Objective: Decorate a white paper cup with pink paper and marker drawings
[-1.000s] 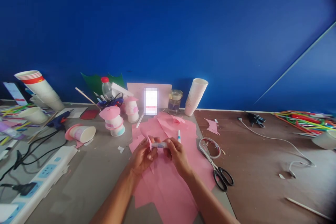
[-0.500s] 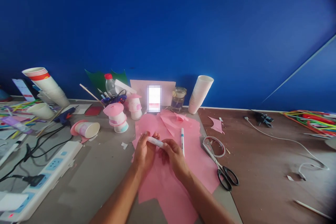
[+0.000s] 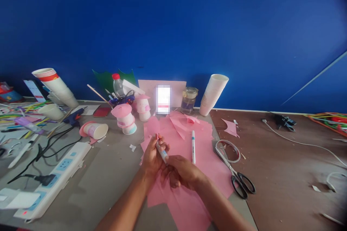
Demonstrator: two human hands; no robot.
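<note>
Both my hands meet over the pink paper sheets (image 3: 189,191) at the table's middle. My left hand (image 3: 151,157) is closed around a small pink paper piece (image 3: 156,136) and the upper end of a white glue stick (image 3: 162,151). My right hand (image 3: 180,171) is closed on the lower end of that stick, fingers curled under. The stick points up and to the left. A white pen with a blue band (image 3: 193,142) lies on the pink paper just right of my hands.
Black-handled scissors (image 3: 235,168) lie right of the paper. Pink-topped paper cup figures (image 3: 125,119), a phone (image 3: 163,99), a jar (image 3: 188,100) and cup stacks (image 3: 214,94) stand behind. A power strip (image 3: 54,177), cables and a glue gun (image 3: 73,116) lie left; a white cable (image 3: 303,143) right.
The glue stick has turned from level to steeply slanted, its lower end now in my right hand. Both hands came slightly nearer to me, and the camera view shifted left.
</note>
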